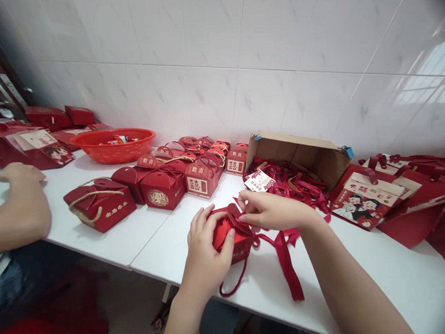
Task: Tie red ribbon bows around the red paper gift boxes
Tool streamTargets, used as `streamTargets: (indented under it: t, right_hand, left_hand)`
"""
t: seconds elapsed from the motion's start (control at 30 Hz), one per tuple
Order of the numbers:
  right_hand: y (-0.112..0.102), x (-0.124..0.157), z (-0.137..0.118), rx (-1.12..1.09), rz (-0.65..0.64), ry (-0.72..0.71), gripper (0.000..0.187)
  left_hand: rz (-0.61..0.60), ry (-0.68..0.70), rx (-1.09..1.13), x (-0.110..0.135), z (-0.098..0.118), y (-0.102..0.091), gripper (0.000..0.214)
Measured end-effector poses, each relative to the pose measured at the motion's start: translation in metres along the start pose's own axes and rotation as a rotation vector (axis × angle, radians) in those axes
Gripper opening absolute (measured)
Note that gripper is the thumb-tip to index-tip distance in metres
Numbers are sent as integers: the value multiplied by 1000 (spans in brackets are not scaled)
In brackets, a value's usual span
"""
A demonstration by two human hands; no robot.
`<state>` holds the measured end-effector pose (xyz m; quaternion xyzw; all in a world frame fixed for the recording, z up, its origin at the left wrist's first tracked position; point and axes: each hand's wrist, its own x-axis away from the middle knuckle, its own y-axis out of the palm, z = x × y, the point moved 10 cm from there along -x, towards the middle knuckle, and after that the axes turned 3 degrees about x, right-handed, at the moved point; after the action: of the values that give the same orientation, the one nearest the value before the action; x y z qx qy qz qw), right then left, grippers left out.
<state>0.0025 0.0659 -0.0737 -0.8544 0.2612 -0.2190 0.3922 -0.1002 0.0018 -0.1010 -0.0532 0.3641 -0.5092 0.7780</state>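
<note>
A small dark red gift box (241, 254) sits near the table's front edge, its rounded top flaps folded inward. My left hand (205, 247) is wrapped round its left side, thumb in front and fingers over the top. From the right, my right hand (274, 210) has its fingers bent and pressed at a rounded top flap (234, 215); the fingertips are partly hidden. A dark red cord handle (236, 287) hangs in a loop down the box's front. Right of the box, a wide red ribbon (290, 271) trails over the white table (161, 250).
A cardboard carton (299, 145) of red ribbons stands behind my right hand. Finished-looking gift boxes (165, 187) are grouped left of it, beside a red plastic basin (111, 151). Red gift bags (367, 199) stand at right. Another person's arm (18, 211) rests on the table at left.
</note>
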Motion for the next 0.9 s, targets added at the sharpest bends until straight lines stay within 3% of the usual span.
streamTargets:
  t: [0.27, 0.53, 0.67, 0.9]
  right_hand:
    - [-1, 0, 1, 69, 16, 5, 11]
    - [11, 7, -7, 33, -138, -52, 10]
    - [17, 10, -7, 24, -208, -47, 12]
    - [17, 11, -9, 64, -197, -75, 17]
  left_hand:
    - [-113, 59, -3, 3, 8, 7, 36]
    - [-266, 30, 43, 12, 15, 10, 27]
    - [-252, -7, 81, 10, 15, 11, 23]
    - [-155, -26, 54, 6, 16, 9, 12]
